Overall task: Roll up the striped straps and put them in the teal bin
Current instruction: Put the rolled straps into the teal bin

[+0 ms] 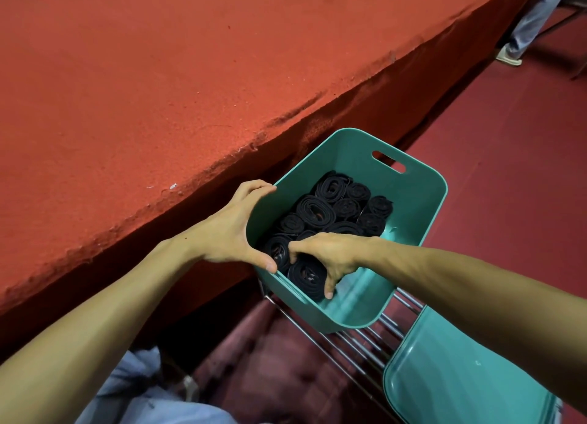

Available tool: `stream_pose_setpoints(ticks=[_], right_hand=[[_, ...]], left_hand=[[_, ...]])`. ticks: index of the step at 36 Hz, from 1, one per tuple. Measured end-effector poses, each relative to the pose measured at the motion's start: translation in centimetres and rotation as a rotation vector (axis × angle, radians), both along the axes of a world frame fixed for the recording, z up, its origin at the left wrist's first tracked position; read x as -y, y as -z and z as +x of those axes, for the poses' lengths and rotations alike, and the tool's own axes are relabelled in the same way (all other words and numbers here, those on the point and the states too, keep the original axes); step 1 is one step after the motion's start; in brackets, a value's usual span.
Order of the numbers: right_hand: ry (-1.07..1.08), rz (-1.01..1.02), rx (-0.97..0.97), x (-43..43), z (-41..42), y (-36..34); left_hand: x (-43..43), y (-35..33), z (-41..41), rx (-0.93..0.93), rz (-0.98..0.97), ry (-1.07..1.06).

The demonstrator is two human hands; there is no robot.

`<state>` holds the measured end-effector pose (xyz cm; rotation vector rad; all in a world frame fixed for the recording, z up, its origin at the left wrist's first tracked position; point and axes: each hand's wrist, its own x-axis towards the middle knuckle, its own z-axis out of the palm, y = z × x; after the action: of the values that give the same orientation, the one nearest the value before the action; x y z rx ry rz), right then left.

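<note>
My left hand (228, 230) grips the left rim of the teal plastic bin with handle slots (422, 182), the thumb at the near corner and the fingers curled over the edge further along. My right hand (330, 252) is inside the bin, and its fingers are curled round one dark rolled fabric strap (306, 273). This strap sits at the near corner, touching the other dark rolls (317, 209) that are packed side by side on the bottom; I cannot make out stripes on them. The bin rests on thin chrome bars (365, 334), just beside the table with the red felt cloth (158, 90), and it seems tilted. I think the danger is this: if I let go too early, the roll can spring open, because nothing presses it on its free side. Also, if my left hand releases the rim, the bin may slide on the smooth bars.
</note>
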<state>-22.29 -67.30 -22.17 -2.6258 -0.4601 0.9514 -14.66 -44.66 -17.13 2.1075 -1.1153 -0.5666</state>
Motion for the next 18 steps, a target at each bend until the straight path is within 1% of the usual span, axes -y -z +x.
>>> stream_pose_setpoints(ticks=[6,14,18], right_hand=[[-0.051,-0.052,0.051,-0.5,0.3,-0.6],[-0.042,-0.071,0.081,-0.4,0.0,-1.0],[-0.003,-0.039,0.09,-0.6,0.2,-0.9]], left_hand=[[-0.1,0.0,0.0,-0.009,-0.017,0.004],[-0.1,-0.1,-0.2,-0.013,0.002,0.018],[-0.2,-0.1,-0.1,-0.002,0.012,0.02]])
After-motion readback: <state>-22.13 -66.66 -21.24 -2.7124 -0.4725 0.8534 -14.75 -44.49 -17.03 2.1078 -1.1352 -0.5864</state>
